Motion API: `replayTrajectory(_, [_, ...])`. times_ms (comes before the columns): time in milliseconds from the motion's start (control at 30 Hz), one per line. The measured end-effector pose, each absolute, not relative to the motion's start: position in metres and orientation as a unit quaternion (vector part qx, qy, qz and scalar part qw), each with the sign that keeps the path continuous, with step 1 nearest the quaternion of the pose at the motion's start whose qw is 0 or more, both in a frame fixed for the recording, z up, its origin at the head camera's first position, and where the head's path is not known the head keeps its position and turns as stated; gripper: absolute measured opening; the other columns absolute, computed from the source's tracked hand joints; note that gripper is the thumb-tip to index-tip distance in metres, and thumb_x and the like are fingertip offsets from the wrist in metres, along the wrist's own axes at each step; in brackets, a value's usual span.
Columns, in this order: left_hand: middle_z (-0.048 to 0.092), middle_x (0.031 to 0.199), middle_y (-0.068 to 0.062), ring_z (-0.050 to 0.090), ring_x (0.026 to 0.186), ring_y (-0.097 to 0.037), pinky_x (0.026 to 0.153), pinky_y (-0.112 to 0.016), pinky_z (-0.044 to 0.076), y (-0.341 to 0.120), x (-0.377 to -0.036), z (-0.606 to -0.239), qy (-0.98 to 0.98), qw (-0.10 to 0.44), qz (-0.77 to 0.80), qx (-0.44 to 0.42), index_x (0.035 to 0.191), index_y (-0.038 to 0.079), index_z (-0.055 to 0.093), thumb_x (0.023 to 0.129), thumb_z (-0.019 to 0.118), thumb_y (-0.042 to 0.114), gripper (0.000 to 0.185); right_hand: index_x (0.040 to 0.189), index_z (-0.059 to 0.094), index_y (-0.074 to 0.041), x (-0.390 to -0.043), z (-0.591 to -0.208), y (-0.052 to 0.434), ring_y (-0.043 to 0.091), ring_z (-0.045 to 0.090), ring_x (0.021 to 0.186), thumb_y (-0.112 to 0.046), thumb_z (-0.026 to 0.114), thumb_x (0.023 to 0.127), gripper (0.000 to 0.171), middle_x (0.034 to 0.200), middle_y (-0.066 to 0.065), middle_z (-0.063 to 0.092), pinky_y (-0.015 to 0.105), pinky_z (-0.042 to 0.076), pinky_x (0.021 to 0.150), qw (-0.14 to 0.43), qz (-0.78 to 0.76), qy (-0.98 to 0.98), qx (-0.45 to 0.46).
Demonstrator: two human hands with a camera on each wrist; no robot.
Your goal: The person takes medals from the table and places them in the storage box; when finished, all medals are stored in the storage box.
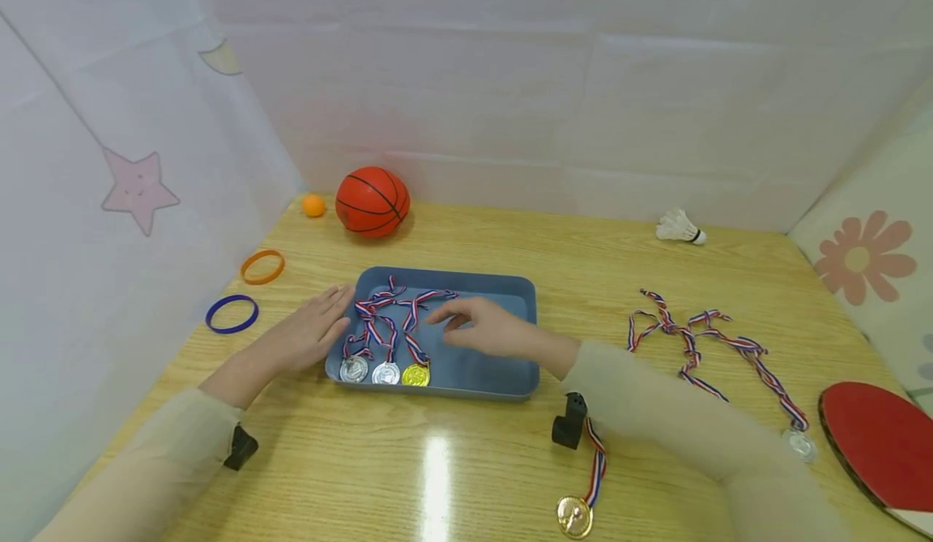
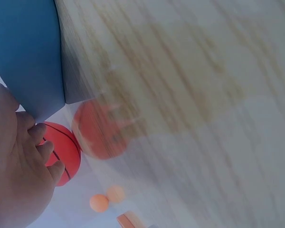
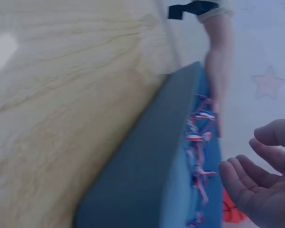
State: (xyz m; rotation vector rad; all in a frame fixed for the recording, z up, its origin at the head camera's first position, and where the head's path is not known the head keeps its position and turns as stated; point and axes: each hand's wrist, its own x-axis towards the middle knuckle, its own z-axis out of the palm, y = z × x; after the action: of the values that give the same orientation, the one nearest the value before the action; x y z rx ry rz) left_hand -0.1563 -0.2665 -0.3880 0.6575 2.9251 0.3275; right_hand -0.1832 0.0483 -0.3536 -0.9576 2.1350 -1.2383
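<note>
A blue tray [image 1: 484, 372] sits mid-table and holds two silver medals [image 1: 354, 369] and a gold medal [image 1: 416, 375], their striped ribbons [image 1: 379, 315] trailing toward the tray's back. My left hand [image 1: 313, 333] lies flat with straight fingers against the tray's left rim. Over the tray, my right hand [image 1: 477, 327] hovers with loosely bent fingers by the ribbons and holds nothing. In the right wrist view the right hand [image 3: 261, 185] is empty above the tray [image 3: 147, 180] and ribbons [image 3: 199, 142]. The left wrist view shows the left hand [image 2: 19, 171] beside the tray [image 2: 28, 57].
A basketball [image 1: 372, 201] and a small orange ball [image 1: 313, 205] lie at the back left, an orange ring [image 1: 262, 266] and a blue ring [image 1: 232, 313] at the left. More ribboned medals [image 1: 692, 339], a gold medal [image 1: 574, 516], a shuttlecock [image 1: 679, 227] and a red paddle [image 1: 882, 445] lie to the right.
</note>
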Motion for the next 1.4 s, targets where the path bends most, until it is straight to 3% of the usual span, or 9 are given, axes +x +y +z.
replayTrajectory(200, [0.016, 0.149, -0.02, 0.011, 0.135, -0.039, 0.108, -0.051, 0.012, -0.267, -0.157, -0.389, 0.968, 0.059, 0.108, 0.219, 0.145, -0.004, 0.017, 0.102, 0.029, 0.029, 0.055, 0.12, 0.058, -0.005, -0.178, -0.327, 0.094, 0.018, 0.056, 0.102, -0.009, 0.057, 0.091, 0.029, 0.118, 0.006, 0.057, 0.031, 0.048, 0.082, 0.191, -0.469, 0.779, -0.369])
replayTrajectory(367, [0.017, 0.149, -0.021, 0.011, 0.135, -0.04, 0.107, -0.052, 0.013, -0.267, -0.157, -0.389, 0.968, 0.059, 0.109, 0.22, 0.144, -0.004, 0.018, 0.101, 0.03, 0.027, 0.055, 0.12, 0.057, -0.004, -0.166, -0.321, 0.134, 0.018, 0.055, 0.096, -0.012, 0.057, 0.092, 0.029, 0.115, 0.006, 0.058, 0.035, 0.048, 0.08, 0.185, -0.464, 0.791, -0.354])
replayTrajectory(600, [0.017, 0.149, -0.021, 0.011, 0.135, -0.04, 0.107, -0.052, 0.014, -0.267, -0.157, -0.389, 0.967, 0.058, 0.106, 0.222, 0.144, -0.005, 0.018, 0.101, 0.031, 0.025, 0.054, 0.103, 0.061, -0.006, -0.142, -0.34, 0.178, 0.015, 0.057, 0.078, -0.016, 0.06, 0.091, 0.016, 0.091, 0.005, 0.061, 0.029, 0.05, 0.065, 0.203, -0.421, 0.817, -0.337])
replayTrajectory(800, [0.018, 0.148, -0.021, 0.012, 0.135, -0.04, 0.107, -0.052, 0.014, -0.266, -0.157, -0.389, 0.968, 0.055, 0.108, 0.221, 0.144, -0.005, 0.018, 0.101, 0.032, 0.025, 0.054, 0.089, 0.061, -0.008, -0.124, -0.364, 0.208, 0.006, 0.047, 0.055, -0.021, 0.063, 0.089, 0.013, 0.074, 0.0, 0.058, 0.023, 0.043, 0.046, 0.266, -0.422, 0.802, -0.33])
replayTrajectory(1200, [0.018, 0.148, -0.021, 0.013, 0.135, -0.04, 0.107, -0.052, 0.014, -0.266, -0.156, -0.387, 0.968, 0.055, 0.109, 0.22, 0.144, -0.004, 0.018, 0.101, 0.031, 0.027, 0.054, 0.058, 0.047, -0.02, -0.102, -0.388, 0.222, -0.001, 0.033, 0.046, -0.045, 0.07, 0.077, 0.039, 0.052, -0.016, 0.04, 0.017, 0.031, 0.043, 0.218, -0.266, 0.873, -0.345])
replayTrajectory(1400, [0.018, 0.149, -0.021, 0.013, 0.135, -0.04, 0.107, -0.052, 0.014, -0.267, -0.156, -0.388, 0.968, 0.055, 0.106, 0.221, 0.144, -0.004, 0.018, 0.101, 0.031, 0.026, 0.054, 0.058, 0.04, -0.021, -0.099, -0.392, 0.213, -0.002, 0.031, 0.046, -0.031, 0.073, 0.077, 0.039, 0.052, -0.017, 0.036, 0.017, 0.026, 0.043, 0.181, -0.213, 0.891, -0.358])
